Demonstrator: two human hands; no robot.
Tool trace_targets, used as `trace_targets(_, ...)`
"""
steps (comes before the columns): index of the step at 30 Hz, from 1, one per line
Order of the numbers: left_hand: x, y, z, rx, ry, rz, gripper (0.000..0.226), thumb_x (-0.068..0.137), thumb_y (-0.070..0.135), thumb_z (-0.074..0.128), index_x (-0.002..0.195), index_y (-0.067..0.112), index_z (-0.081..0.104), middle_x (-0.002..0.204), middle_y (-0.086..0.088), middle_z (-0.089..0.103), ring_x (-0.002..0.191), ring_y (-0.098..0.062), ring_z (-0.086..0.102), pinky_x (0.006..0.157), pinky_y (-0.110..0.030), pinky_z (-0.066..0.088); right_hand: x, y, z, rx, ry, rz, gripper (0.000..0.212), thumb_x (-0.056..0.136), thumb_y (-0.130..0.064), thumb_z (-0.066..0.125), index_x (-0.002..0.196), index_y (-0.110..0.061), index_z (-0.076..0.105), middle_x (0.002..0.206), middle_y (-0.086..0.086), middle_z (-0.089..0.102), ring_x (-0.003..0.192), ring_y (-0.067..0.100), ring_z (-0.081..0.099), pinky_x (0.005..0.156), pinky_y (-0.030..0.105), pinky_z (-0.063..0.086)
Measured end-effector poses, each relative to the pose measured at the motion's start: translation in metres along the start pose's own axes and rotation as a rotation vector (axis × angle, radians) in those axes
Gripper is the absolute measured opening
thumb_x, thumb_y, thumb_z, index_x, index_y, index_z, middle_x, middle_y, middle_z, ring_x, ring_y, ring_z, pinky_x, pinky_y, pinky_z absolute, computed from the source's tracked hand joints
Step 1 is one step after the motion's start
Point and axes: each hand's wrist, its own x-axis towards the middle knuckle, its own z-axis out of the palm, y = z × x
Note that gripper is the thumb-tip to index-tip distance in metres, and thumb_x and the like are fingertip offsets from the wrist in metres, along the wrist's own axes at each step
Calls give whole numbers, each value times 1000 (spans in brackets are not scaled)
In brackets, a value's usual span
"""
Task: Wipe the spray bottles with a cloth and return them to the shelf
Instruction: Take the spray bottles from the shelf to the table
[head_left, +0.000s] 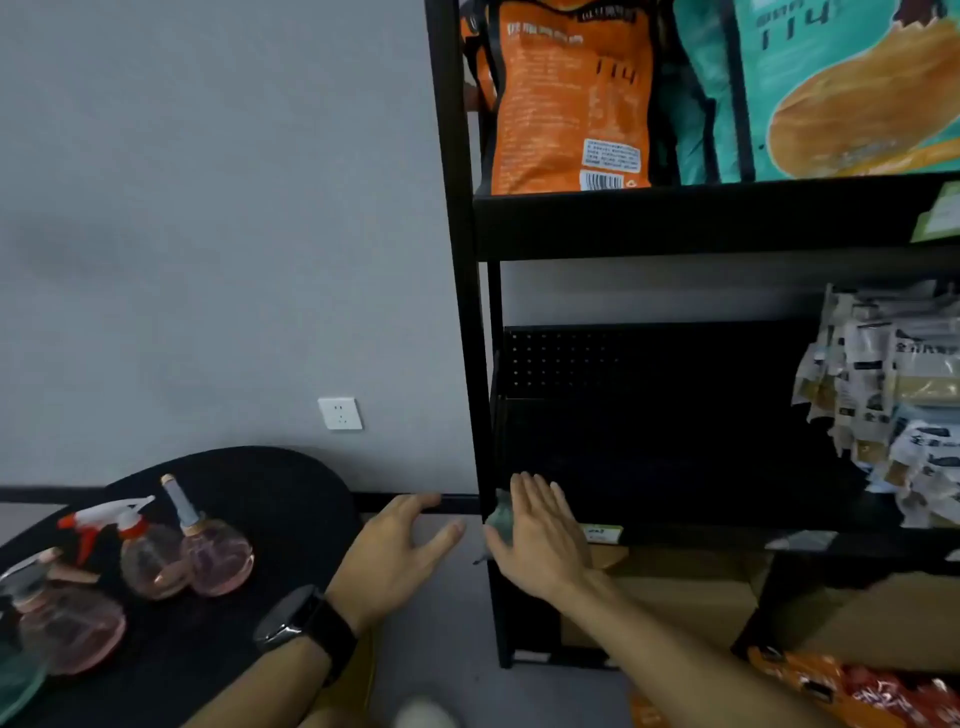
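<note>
A round black table (291, 499) is seen low on the left side, and everything here is placed from it; four spray bottles are seen on its top, and none of them is held; a pink round bottle (217, 558) with a slim gold neck is stood near the middle of the table, with its neck pointed up and a little away; a bottle with a red and white trigger (150, 564) is stood touching it, on the side away from the shelf; two more bottles (62, 618) are found at the table's near edge, blurred, so how they lie cannot be told; the black shelf (675, 223) is stood to the right of the table, with bare floor between; the left hand (395, 556) is held just past the table's right edge, with fingers spread and nothing in it; the right hand (540, 535) is laid flat against a grey-green cloth (503, 515) at the shelf's front edge, with fingers straight, so the cloth is pressed and not squeezed; the bottles are all found to the left of both hands; the left hand is much nearer to them, so it is judged that a bottle is best picked up by that hand, while the cloth is brought over by the right.
</note>
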Motion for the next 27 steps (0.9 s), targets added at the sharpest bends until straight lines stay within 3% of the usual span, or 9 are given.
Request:
trace_targets(8, 15, -25, 17, -37, -64, -59, 56, 94, 53, 55, 141, 23, 50, 145, 6, 51, 132, -6, 46, 101, -14, 33, 26, -11, 21, -58, -119, 91, 82, 95, -62, 31, 155, -11, 5, 162, 7, 5, 149, 23, 3, 120, 46, 3)
trace_targets(14, 15, -38, 24, -38, -87, -93, 55, 95, 53, 53, 141, 23, 49, 145, 4, 50, 132, -9, 47, 100, -15, 33, 26, -11, 32, -79, -17, 75, 65, 100, -40, 37, 153, -8, 14, 159, 7, 22, 146, 23, 17, 119, 38, 13)
trace_targets(20, 14, -42, 26, -55, -103, -108, 57, 94, 55, 52, 142, 24, 49, 146, 5, 50, 134, -8, 46, 103, -17, 32, 28, -9, 27, -98, -84, 40, 76, 94, -17, 52, 153, -6, 6, 161, 9, 12, 147, 24, 13, 120, 37, 12)
trace_targets(27, 5, -37, 12, -36, -105, -85, 57, 96, 54, 50, 144, 23, 47, 149, 6, 48, 136, -7, 44, 101, -12, 28, 19, -5, 20, -127, -46, -14, 73, 95, 5, 40, 153, -5, -2, 162, 12, -2, 149, 27, 0, 121, 36, 7)
